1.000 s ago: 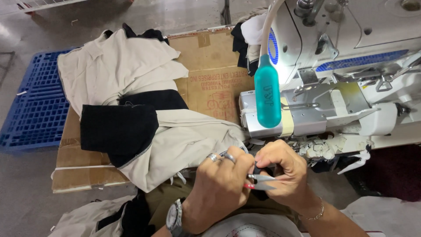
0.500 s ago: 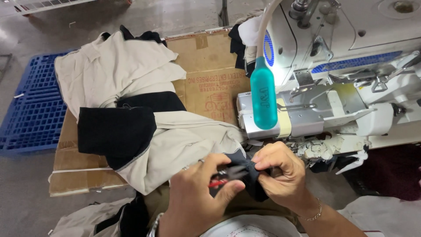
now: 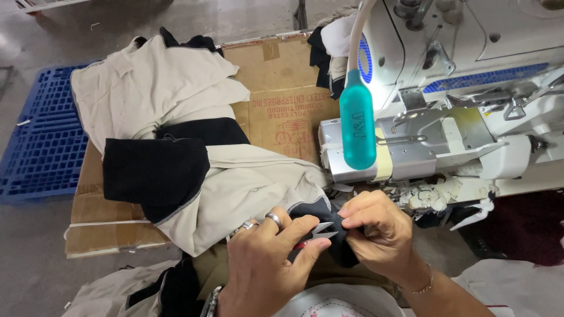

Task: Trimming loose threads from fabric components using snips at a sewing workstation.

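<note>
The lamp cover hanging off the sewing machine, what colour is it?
Teal, a smooth turquoise-green lamp cover; the head view, the only one, shows it clearly.

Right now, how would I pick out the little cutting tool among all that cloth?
Start at the white sewing machine and drop below its teal lamp to the two hands. The thread snips sit in the left hand: two short silver blades, the only shiny metal against the dark fabric.

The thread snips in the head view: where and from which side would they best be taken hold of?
Best by the handle end, from the person's left. The thread snips point their bare blades right, toward the dark fabric piece pinched by the right hand; the handle lies inside the left hand, whose fingers close around it.
</note>
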